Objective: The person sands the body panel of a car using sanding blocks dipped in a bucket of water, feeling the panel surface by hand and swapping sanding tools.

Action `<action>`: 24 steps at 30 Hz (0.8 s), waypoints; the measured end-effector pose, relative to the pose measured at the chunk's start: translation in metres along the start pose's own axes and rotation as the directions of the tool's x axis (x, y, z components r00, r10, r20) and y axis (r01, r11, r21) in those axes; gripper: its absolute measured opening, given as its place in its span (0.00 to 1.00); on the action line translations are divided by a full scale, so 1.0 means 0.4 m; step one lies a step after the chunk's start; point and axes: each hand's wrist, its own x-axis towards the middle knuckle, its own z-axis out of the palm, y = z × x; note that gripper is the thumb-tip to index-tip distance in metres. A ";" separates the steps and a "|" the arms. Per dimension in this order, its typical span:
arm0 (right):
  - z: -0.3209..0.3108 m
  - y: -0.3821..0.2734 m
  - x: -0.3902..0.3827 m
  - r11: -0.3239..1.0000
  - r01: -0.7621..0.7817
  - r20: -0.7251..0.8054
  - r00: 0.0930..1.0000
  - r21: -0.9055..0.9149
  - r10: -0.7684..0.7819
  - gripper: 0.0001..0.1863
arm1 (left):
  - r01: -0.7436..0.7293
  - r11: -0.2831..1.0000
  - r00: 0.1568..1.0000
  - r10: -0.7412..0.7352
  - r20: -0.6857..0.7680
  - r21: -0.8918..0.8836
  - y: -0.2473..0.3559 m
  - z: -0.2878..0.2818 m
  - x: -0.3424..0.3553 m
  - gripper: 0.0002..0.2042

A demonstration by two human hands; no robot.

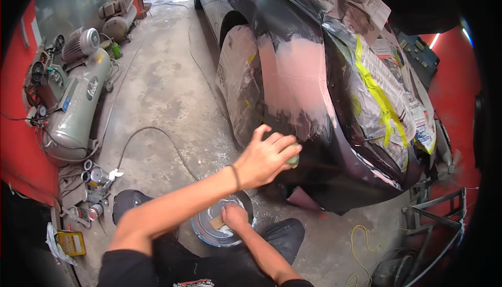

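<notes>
Sanding the car's fender (293, 85), my left hand (264, 156) clamps a green pad (294, 159). My right hand (234, 216) grips a block (217, 222) in the water basin (201, 234); I'd judge rewetting comes next.

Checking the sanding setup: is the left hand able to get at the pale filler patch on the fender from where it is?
Probably yes: the left hand presses a pad low on the fender, and the pale filler patch lies just above, uncovered.

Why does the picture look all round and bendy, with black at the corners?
Head view: the fisheye lens bends straight edges near the rim, so the air compressor leans and the corners go black; daylight glares on the floor at the top; the left hand on the car fender looks sharp; the right hand in the bowl is dimmer, shaded.
</notes>
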 end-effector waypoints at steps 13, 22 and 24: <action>-0.554 -0.193 0.093 0.926 0.047 0.324 0.943 -0.374 0.083 0.26 | 0.313 0.908 0.685 -0.420 0.595 0.280 -0.150 -0.174 -0.212 0.24; -1.068 -0.326 0.154 0.291 -0.070 -0.236 0.773 -0.954 -0.589 0.34 | 0.279 0.954 0.565 -0.253 0.785 0.106 -0.109 -0.059 -0.073 0.23; -1.070 -0.315 0.213 0.318 -0.084 -0.249 0.814 -0.944 -0.525 0.49 | 0.232 0.966 0.524 -0.222 0.822 0.113 -0.098 -0.024 -0.066 0.23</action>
